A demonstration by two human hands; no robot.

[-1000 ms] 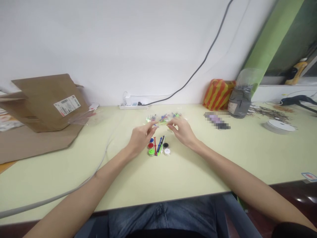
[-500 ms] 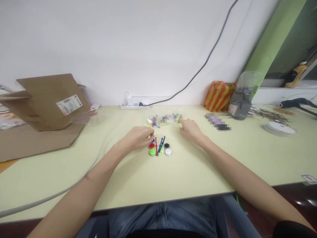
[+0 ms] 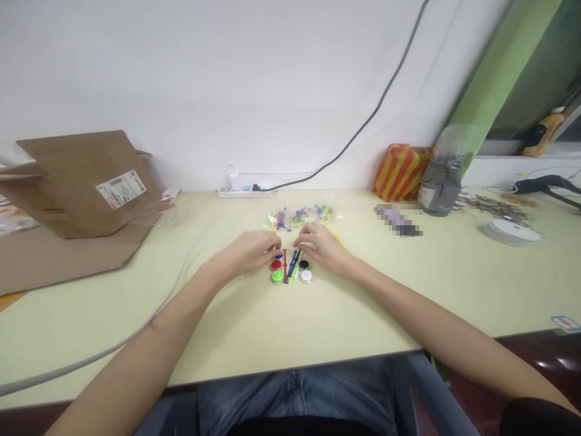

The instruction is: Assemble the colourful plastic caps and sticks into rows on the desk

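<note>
On the pale green table [image 3: 254, 327] lies a small cluster of plastic parts: a red disc [image 3: 276, 265], a green disc [image 3: 277, 277], a black disc [image 3: 304, 264], a white disc [image 3: 306, 277], and thin red, blue and green sticks [image 3: 290, 266] between them. My left hand [image 3: 247, 251] rests curled at the cluster's left, fingertips by the blue piece above the red disc. My right hand [image 3: 320, 248] is curled at the cluster's right, fingertips at the sticks' upper ends. Whether either hand pinches a part is hidden. Small clear bags of coloured parts [image 3: 302, 215] lie just beyond.
A brown cardboard box [image 3: 86, 184] stands at the left. A white power strip [image 3: 245, 192] sits by the wall. A striped orange bag [image 3: 399, 171], a grey pouch [image 3: 439, 188], a tape roll [image 3: 511, 230] and a grey cable [image 3: 113, 345] are around.
Both hands were raised holding a clear bag together; it went down by the other bags, my right hand reached back to them, and now both hands are lowered to the cluster.
</note>
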